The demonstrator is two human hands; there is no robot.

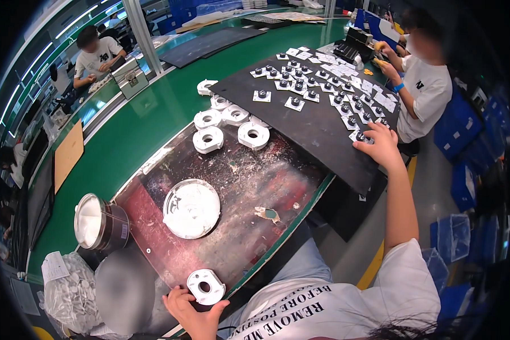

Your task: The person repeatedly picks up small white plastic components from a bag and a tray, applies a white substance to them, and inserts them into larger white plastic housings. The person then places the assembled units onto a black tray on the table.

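Observation:
At the near edge of the stained work board (246, 187), my left hand (191, 314) is closed round a white round housing (214, 294) with a dark hole in its middle. My right hand (382, 146) stretches out to the near right of a black sheet (255, 110). Its thumb and fingers close about a small black part on a white square (357, 136); the fingertips partly hide it. Many similar black parts on white squares (294, 102) stand in rows on that sheet. Several more white housings (208, 139) sit at the board's far side.
A white-coated round lid (191, 208) lies on the board. Left of it stands an open tin (89, 221) of white material, beside a clear bag of white pieces (71, 292). A co-worker (425, 85) works at the right; another (99, 59) sits beyond the green table (158, 107).

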